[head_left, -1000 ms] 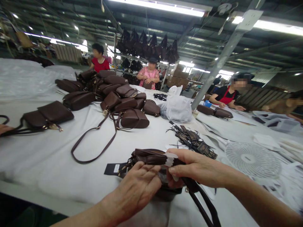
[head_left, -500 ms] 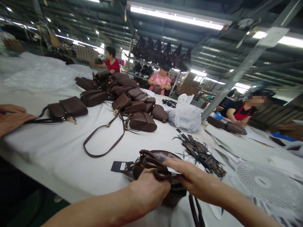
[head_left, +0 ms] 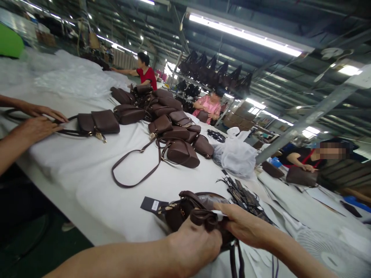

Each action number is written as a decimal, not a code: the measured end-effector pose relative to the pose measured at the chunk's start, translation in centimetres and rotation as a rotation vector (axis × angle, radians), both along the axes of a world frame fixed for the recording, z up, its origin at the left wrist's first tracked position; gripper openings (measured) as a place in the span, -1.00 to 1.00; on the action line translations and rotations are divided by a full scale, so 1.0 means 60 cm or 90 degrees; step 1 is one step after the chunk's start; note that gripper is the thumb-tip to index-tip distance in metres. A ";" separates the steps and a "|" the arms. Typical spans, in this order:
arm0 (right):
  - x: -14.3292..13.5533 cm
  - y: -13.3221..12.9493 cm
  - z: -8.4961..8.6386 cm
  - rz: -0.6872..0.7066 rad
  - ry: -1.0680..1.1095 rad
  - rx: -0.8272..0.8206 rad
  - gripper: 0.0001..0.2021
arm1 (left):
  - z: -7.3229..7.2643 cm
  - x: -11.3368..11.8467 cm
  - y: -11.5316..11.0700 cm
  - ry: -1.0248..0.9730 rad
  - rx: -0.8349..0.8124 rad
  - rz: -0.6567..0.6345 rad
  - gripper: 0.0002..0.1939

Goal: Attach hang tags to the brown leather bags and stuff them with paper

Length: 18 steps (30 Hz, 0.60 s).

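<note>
A dark brown bag (head_left: 174, 219) stands at the front of the white-covered table, its top open with clear plastic inside. My left hand (head_left: 199, 239) is closed round the bag's bundled brown strap (head_left: 203, 217) over the opening. On the bag's right side, my right hand (head_left: 240, 222) pinches a small white piece (head_left: 219, 214) at the rim. A black tag (head_left: 151, 204) with a white label sticks out to the left of the bag. Black tags with cords (head_left: 243, 197) lie piled just beyond my right hand.
Brown bags (head_left: 181, 152) are heaped mid-table beside a white plastic bag (head_left: 236, 152). Another person's hands (head_left: 37, 123) hold a strap at the left. A fan (head_left: 330, 251) stands at lower right. Several people work around the table.
The view has shifted, so the table's things appear further right. My left hand has moved slightly right with the bundled strap. At the left, the other person's hands show more fully on the strap.
</note>
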State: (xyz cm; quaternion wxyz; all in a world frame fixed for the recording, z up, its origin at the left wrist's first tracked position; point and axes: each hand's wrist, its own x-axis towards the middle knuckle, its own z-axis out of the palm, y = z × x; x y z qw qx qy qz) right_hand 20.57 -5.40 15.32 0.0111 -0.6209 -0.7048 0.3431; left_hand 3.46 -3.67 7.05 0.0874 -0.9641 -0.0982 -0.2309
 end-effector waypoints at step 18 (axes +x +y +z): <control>-0.031 0.024 -0.012 0.119 -0.248 -0.041 -0.62 | -0.014 0.016 0.037 0.021 -0.078 -0.071 -0.93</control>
